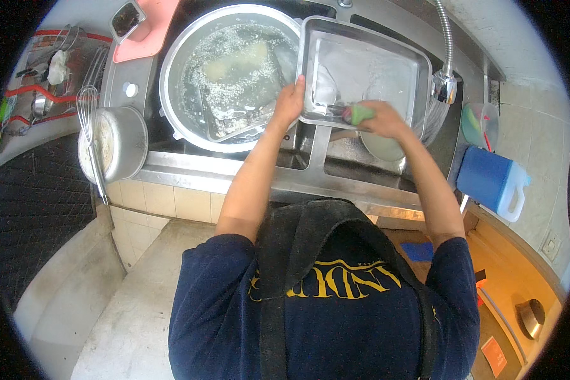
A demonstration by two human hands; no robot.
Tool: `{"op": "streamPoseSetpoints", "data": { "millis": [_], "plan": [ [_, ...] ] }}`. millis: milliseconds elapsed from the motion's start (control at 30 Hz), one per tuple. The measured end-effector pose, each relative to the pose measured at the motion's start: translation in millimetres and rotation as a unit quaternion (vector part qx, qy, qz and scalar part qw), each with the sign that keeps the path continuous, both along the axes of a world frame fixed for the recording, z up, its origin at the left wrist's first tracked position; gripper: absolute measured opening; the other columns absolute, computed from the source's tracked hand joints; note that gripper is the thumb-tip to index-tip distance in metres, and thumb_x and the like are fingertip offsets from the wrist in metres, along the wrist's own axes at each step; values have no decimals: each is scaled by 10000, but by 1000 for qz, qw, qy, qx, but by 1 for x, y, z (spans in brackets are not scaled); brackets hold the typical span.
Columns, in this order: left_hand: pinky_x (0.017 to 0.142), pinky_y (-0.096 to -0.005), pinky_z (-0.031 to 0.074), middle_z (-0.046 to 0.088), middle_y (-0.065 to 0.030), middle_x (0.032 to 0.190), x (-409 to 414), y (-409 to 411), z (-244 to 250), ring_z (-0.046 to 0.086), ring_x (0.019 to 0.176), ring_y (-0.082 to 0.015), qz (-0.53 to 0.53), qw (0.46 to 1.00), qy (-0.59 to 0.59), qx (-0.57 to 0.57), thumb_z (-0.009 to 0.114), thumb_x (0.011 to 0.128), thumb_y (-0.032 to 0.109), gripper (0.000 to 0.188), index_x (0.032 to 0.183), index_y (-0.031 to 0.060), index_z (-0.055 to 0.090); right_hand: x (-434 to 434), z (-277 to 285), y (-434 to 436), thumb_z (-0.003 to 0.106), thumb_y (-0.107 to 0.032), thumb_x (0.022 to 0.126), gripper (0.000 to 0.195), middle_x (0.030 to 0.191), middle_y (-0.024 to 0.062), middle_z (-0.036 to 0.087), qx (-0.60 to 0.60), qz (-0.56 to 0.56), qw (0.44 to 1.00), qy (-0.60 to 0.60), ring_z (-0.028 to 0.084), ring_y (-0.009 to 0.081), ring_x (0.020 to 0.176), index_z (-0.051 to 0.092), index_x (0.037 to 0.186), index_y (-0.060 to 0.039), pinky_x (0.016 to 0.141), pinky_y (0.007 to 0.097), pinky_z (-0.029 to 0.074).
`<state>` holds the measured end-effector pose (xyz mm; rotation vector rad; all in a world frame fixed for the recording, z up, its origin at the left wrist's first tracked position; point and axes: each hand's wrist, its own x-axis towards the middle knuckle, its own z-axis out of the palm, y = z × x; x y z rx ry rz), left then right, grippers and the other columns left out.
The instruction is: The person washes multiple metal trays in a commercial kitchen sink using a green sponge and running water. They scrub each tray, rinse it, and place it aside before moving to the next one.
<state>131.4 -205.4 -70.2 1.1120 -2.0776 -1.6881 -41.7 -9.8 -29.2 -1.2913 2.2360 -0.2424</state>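
My left hand [290, 100] grips the near left edge of a rectangular metal tray [361, 61], which is tilted over the divider between two sink basins. In my right hand [382, 118] is a green scrubbing pad [360, 114], pressed near the tray's lower edge; what lies dark beside the pad cannot be told. Clear water wets the tray's floor. Left of the tray, a large round metal basin [168, 90] holds foamy water with a submerged rectangular tray and a pale yellowish thing. Under the tray's near right part, a round pale vessel [384, 146] shows in the sink.
A metal pot [128, 142] with a wire whisk [92, 147] across it stands left. Behind it are a pink board [152, 35] and a small container [129, 23]. A flexible faucet [444, 88] hangs at the right, near a blue jug [489, 178] and a clear tub [479, 124].
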Motion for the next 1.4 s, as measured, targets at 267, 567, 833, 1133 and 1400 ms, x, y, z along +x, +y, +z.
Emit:
{"op": "streamPoseSetpoints", "data": {
  "millis": [267, 567, 833, 1133, 1400],
  "plan": [
    [937, -378, 397, 605, -242, 1131, -12, -16, -9, 567, 1050, -346, -45, 993, -31, 100, 348, 935, 582, 721, 1124, -70, 592, 96, -14, -81, 631, -291, 751, 294, 940, 122, 633, -128, -33, 991, 21, 586, 348, 937, 663, 1014, -164, 796, 451, 455],
    [938, -350, 393, 600, -225, 1146, -1, -24, 2, 556, 1057, -292, -117, 985, -41, 116, 384, 916, 602, 740, 1182, -65, 564, 43, 7, -81, 636, -92, 694, 404, 977, 102, 596, -3, 300, 949, -98, 555, 299, 986, 650, 1084, -199, 838, 417, 446],
    [986, -334, 358, 548, -175, 1250, 5, -13, -10, 514, 1115, -251, -64, 957, -8, 282, 391, 929, 580, 738, 1260, -70, 506, 100, -10, -84, 650, -95, 652, 367, 1061, 81, 595, -178, 34, 983, 36, 531, 294, 1039, 654, 1018, -118, 881, 425, 386],
    [1026, -317, 308, 495, -177, 1315, 2, -10, -27, 474, 1184, -247, -48, 947, -5, 316, 364, 932, 592, 755, 1291, -63, 478, 89, -16, -91, 712, -260, 686, 343, 956, 153, 649, -74, -85, 989, -91, 613, 352, 890, 679, 984, -93, 788, 432, 461],
    [1035, -319, 312, 471, -208, 1335, -1, -5, -7, 449, 1215, -254, -25, 963, 24, 267, 439, 917, 562, 766, 1320, -90, 424, 54, -13, -97, 691, -350, 696, 340, 951, 151, 670, 73, 111, 960, -246, 625, 348, 887, 684, 944, -117, 805, 453, 469]
  ]
}}
